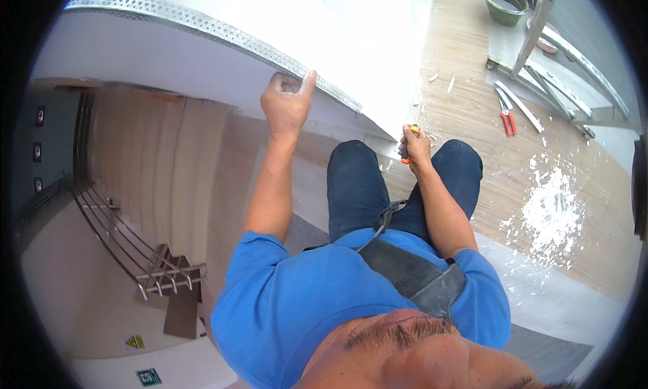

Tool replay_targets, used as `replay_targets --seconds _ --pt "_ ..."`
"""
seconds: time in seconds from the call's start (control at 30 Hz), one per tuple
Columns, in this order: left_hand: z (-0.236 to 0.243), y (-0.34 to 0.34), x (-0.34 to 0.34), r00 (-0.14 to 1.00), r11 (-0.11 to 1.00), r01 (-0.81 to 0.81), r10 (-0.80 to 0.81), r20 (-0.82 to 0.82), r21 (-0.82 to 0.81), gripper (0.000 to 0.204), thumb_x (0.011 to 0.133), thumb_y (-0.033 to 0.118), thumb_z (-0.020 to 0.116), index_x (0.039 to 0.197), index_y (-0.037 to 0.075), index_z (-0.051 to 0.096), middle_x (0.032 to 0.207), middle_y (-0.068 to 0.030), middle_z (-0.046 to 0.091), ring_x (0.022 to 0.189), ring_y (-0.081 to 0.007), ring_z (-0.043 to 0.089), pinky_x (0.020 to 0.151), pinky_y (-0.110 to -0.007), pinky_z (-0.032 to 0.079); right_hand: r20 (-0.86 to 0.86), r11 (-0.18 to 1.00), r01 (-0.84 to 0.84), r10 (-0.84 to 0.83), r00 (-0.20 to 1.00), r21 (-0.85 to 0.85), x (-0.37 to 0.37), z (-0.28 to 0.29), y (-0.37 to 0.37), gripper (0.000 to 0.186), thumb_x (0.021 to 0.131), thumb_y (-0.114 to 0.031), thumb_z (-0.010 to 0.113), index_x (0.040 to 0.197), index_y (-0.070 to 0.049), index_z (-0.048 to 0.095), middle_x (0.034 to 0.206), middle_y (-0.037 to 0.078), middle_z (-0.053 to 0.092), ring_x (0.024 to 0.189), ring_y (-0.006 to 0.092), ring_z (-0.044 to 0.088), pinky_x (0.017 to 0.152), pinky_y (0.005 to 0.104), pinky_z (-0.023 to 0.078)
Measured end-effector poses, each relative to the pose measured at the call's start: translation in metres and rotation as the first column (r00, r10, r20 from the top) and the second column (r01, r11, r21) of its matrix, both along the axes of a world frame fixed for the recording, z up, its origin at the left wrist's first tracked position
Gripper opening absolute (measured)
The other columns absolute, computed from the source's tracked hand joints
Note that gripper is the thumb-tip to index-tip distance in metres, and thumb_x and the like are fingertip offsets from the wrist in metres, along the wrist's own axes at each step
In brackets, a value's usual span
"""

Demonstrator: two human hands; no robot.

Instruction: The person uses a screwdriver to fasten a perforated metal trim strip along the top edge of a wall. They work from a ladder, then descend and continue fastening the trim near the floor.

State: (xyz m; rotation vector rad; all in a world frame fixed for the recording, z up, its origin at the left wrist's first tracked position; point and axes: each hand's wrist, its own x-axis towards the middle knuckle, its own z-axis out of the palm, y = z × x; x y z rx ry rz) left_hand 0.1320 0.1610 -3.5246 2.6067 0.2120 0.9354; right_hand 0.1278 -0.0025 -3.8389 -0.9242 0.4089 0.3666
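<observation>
A long perforated corner strip [189,26] runs along the edge of the white panel [364,31], from the upper left toward the middle. My left hand [287,104] is at the strip's lower edge, fingers curled against it and thumb raised. My right hand [415,145] grips an orange, black and yellow utility knife [406,158] beside the panel's lower right corner, near my knees.
Red-handled snips [508,121] and a pale offcut [528,112] lie on the wooden floor near scattered white flakes [550,210]. A metal scaffold [536,31] and green bucket [503,11] stand at upper right. A stairwell with steel railing [118,234] drops away at left.
</observation>
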Motion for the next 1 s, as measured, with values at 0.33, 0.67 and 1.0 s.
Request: replay_targets --seconds 0.33,0.67,1.0 --pt "0.007 -0.022 0.035 0.99 0.993 -0.115 0.114 -0.084 -0.01 0.047 0.077 0.038 0.085 0.079 -0.005 0.066 0.068 -0.0135 0.068 0.062 -0.0193 0.062 0.062 -0.036 0.051 -0.089 0.986 -0.138 0.146 0.985 0.092 0.028 -0.011 0.022 0.025 0.095 -0.03 0.072 0.099 -0.01 0.058 0.07 0.002 0.057 0.053 0.0127 0.058 0.048 0.029 0.052" --pt "0.008 -0.008 0.044 0.985 0.986 -0.154 0.148 -0.087 -0.071 0.041 0.074 0.037 0.085 0.079 0.0 0.068 0.07 -0.0148 0.07 0.063 -0.0263 0.069 0.063 -0.037 0.054 0.266 0.997 -0.031 0.05 0.963 -0.077 0.035 0.018 0.058 0.023 0.095 -0.026 0.074 0.099 -0.006 0.065 0.066 0.001 0.058 0.053 0.0095 0.055 0.049 0.0259 0.046" --pt "0.006 0.025 0.032 0.978 0.986 -0.157 0.148 -0.145 -0.053 0.039 0.076 0.036 0.085 0.085 0.001 0.071 0.074 -0.0135 0.073 0.066 -0.0274 0.072 0.064 -0.037 0.056 0.528 0.908 -0.137 0.348 0.775 -0.397 0.111 0.065 0.066 0.027 0.085 -0.024 0.085 0.089 -0.002 0.072 0.072 0.0 0.064 0.067 0.0073 0.058 0.062 0.0244 0.047"
